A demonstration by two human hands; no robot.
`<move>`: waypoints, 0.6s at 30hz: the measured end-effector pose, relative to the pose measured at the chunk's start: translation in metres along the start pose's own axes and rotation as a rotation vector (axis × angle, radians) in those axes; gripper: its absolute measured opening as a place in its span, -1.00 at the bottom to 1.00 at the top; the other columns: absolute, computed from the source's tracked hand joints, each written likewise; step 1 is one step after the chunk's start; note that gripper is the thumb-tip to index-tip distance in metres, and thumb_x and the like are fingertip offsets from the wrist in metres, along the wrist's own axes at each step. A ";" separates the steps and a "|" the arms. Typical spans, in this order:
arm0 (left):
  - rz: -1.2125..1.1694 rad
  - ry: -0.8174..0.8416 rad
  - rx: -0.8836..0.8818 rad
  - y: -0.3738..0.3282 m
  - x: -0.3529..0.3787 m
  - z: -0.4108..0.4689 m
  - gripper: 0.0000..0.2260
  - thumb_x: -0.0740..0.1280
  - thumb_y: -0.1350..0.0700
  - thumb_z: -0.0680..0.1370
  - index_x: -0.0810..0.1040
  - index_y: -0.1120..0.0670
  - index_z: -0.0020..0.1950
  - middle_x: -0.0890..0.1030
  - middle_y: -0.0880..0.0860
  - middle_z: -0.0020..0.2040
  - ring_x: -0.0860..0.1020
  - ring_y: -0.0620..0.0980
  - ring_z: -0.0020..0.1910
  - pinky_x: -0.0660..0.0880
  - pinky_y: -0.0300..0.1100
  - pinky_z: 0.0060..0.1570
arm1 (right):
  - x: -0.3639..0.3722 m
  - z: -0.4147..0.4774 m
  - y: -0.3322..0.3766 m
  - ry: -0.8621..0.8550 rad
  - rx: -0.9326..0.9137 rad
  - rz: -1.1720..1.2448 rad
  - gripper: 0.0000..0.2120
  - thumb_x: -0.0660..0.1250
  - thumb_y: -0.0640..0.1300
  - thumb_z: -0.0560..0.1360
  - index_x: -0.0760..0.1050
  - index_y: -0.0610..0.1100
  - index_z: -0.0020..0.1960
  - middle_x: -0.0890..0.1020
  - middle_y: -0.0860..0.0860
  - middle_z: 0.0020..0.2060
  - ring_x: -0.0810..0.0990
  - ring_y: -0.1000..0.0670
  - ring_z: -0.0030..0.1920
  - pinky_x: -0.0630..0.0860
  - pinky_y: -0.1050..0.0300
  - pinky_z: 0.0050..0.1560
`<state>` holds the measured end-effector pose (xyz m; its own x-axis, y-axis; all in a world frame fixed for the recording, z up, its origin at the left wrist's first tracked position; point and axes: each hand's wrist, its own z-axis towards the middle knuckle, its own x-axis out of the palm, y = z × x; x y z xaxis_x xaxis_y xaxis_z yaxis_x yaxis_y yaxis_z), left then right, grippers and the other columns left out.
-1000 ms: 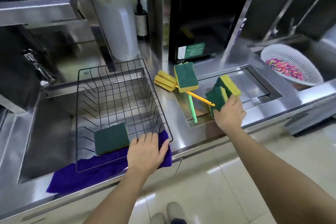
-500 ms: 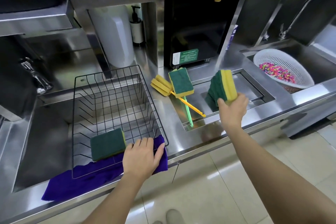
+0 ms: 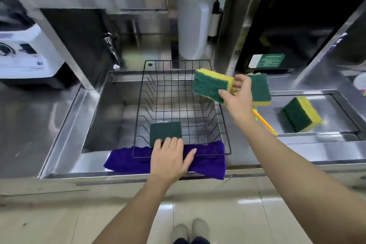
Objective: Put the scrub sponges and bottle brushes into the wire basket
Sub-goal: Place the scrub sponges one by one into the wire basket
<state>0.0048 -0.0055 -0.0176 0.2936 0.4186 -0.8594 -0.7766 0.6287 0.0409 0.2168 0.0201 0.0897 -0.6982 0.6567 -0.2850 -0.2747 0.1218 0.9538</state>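
Observation:
A black wire basket (image 3: 139, 105) sits in the steel sink, with one green scrub sponge (image 3: 165, 130) lying flat in its near part. My left hand (image 3: 170, 157) rests flat on the basket's front rim, fingers apart. My right hand (image 3: 236, 97) grips a green-and-yellow sponge (image 3: 210, 85) in the air over the basket's right rim. Behind that hand another sponge (image 3: 260, 89) lies on the counter. A further sponge (image 3: 300, 115) leans in the recessed tray (image 3: 340, 101). Orange (image 3: 264, 123) and green (image 3: 255, 108) brush handles poke out under my right wrist; their heads are hidden.
A purple cloth (image 3: 206, 162) lies under the basket's front edge on the sink rim. A white container (image 3: 193, 29) and a pump bottle (image 3: 215, 15) stand behind the basket. A tap (image 3: 111, 49) is at the back left, a dark machine (image 3: 287, 25) at the back right.
My right hand has carried one sponge left from the recessed tray to above the basket's right rim. The view has swung left. My left hand has stayed on the basket's front rim.

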 end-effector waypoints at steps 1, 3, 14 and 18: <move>-0.005 -0.002 -0.014 0.002 0.001 -0.001 -0.49 -0.01 -0.18 0.65 0.49 0.15 -0.21 0.50 0.07 -0.31 0.46 0.10 -0.31 0.34 -0.02 -0.20 | 0.012 0.000 0.001 0.053 0.030 0.010 -0.52 0.39 -0.30 0.41 0.28 -0.21 0.25 0.45 0.06 -0.10 0.46 0.17 -0.14 0.48 0.32 -0.12; -0.010 -0.014 -0.017 0.004 0.003 -0.003 -0.51 0.01 -0.17 0.65 0.50 0.14 -0.20 0.50 0.07 -0.30 0.45 0.10 -0.30 0.35 -0.02 -0.19 | 0.034 0.000 0.000 0.136 0.110 0.063 -0.56 0.37 -0.31 0.43 0.26 -0.19 0.22 0.47 -0.01 -0.05 0.50 0.04 -0.06 0.48 0.28 -0.11; -0.025 -0.101 -0.005 0.002 0.010 -0.007 -0.59 0.14 -0.15 0.61 0.50 0.13 -0.22 0.48 0.06 -0.31 0.43 0.08 -0.31 0.35 -0.04 -0.19 | 0.104 -0.003 -0.036 0.343 0.404 0.009 -0.67 0.33 -0.23 0.46 0.27 -0.12 0.14 0.56 -0.13 0.11 0.56 -0.04 0.01 0.54 -0.08 0.09; -0.029 -0.105 -0.007 0.002 0.010 -0.008 -0.59 0.11 -0.15 0.62 0.50 0.13 -0.20 0.48 0.06 -0.31 0.43 0.07 -0.31 0.34 -0.07 -0.22 | 0.116 -0.004 -0.039 0.375 0.479 0.067 -0.58 0.32 -0.25 0.46 0.29 -0.13 0.27 0.56 -0.09 0.00 0.56 0.01 -0.13 0.54 0.04 -0.16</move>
<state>0.0016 -0.0052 -0.0306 0.3724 0.4673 -0.8019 -0.7709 0.6368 0.0131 0.1439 0.0888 0.0193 -0.9127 0.3787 -0.1537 0.0455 0.4677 0.8827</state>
